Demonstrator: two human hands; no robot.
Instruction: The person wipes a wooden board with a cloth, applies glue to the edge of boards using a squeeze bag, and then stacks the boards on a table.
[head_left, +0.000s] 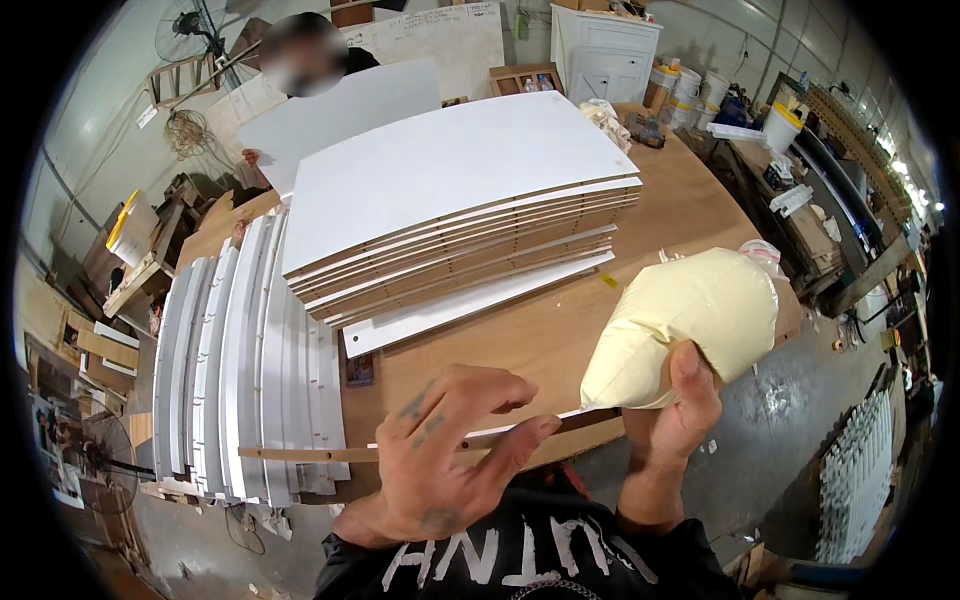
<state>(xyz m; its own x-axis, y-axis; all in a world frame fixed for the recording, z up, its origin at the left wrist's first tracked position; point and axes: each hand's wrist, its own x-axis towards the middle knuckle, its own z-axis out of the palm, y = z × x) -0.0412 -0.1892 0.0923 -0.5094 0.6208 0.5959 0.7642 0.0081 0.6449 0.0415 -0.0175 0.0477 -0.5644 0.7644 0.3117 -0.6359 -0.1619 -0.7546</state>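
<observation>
My right hand [685, 400] is wrapped around a plump, clear plastic bag of pale yellow paste [690, 310], its narrow tip pointing down and left. Beside that tip, my left hand [455, 450] hovers with thumb and forefinger apart and nothing between them. Under the left hand, along the table's near edge, lies a long narrow board [305, 454] with a brown edge; my hand hides part of it. Farther off, a tall stack of white panels [460, 175] with brown drilled edges rests on the brown table [700, 205].
Long white panels [240, 350] stand packed together at the left. Across the table, a person [355, 65] holds a large white sheet [345, 120]. A cordless tool [645, 130] lies at the table's far right, with a workbench [790, 200] and buckets beyond.
</observation>
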